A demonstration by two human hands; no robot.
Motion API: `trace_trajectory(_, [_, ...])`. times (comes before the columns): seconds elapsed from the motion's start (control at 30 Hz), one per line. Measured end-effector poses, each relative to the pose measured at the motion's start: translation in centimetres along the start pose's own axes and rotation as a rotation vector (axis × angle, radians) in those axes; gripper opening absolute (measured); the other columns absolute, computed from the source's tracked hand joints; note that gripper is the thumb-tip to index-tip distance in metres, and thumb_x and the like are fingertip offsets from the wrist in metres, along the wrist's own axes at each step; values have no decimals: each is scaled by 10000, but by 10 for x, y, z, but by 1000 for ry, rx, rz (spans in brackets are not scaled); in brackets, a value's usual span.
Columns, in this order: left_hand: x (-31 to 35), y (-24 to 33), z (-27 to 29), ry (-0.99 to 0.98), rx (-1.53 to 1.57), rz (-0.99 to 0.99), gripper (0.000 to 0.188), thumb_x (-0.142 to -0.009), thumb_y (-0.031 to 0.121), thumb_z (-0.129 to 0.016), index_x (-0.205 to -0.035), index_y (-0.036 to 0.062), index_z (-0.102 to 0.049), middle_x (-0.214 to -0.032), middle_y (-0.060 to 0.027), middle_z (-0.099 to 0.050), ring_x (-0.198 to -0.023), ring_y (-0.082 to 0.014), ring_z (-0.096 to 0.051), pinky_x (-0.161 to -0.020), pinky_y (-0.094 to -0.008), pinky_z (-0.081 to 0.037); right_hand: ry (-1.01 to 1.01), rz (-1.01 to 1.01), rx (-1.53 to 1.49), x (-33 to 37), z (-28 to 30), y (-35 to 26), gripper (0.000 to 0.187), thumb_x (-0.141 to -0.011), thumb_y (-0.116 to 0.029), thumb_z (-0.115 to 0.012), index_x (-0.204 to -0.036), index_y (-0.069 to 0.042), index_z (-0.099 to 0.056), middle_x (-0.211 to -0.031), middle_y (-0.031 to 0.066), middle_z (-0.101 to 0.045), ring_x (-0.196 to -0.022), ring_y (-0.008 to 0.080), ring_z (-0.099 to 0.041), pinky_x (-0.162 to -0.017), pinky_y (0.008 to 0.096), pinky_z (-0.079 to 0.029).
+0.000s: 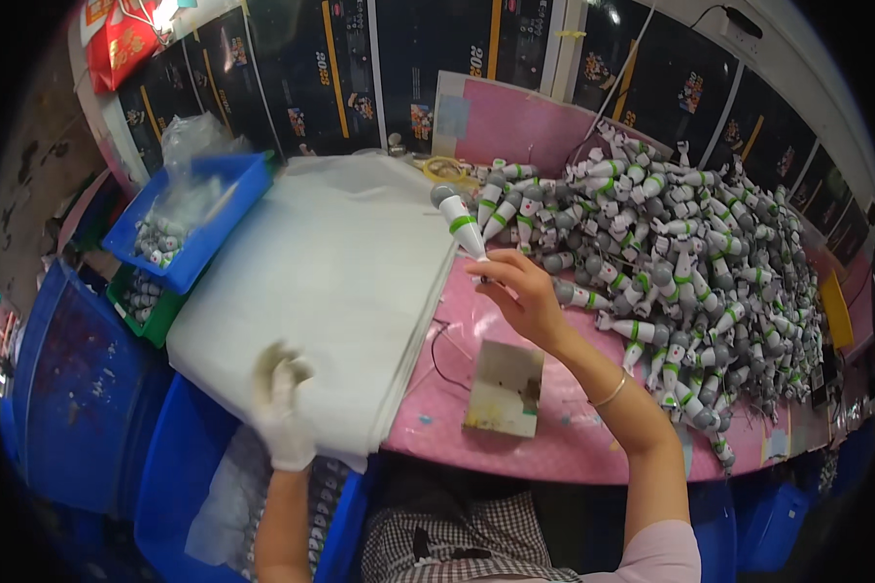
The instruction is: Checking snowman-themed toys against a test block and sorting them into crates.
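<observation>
The left hand is blurred — and the lower edge crops the sleeve.

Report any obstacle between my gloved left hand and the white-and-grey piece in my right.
Nothing visible blocks the way: between the left hand and the white-and-grey piece, held in the right hand, only white sheets show, spread beneath.

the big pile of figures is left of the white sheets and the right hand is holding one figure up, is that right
Not quite: the head view shows the big pile of figures to the right of the white sheets, not left. The rest stands: the right hand is holding one figure up.
</observation>
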State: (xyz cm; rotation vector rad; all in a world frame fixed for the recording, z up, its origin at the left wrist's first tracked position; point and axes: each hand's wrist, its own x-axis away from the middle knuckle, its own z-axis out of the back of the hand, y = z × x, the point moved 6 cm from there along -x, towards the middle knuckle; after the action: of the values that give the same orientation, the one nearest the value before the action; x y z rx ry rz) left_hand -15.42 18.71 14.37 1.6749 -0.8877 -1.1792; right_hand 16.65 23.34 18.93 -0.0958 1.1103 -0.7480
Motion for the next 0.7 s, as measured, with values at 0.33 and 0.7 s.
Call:
trace_trajectory(0.33, [97, -53, -161, -505, 446, 720, 330, -889, 217, -601, -1132, 26, -486, -1091, -80, -548, -1014, -209, -570, -857, -333, -479, -362, 16, 297, 130, 17, -134, 461, -672, 15, -639, -1083, -195, -637, -964, 104, -564, -769, 247, -554, -684, 337, -472])
trace_trajectory(0.7, [109, -39, -140, -430, 1111, 794, 430, -829, 125, -605, -1235, 63, -480, -992, -40, -576, -1118, -224, -518, -995, -472, -343, 262, -974, -1207, 205, -31, -115, 422, -888, -175, -595, -1233, -1, -425, -1069, 203, -597, -799, 224, -657, -716, 309, -556])
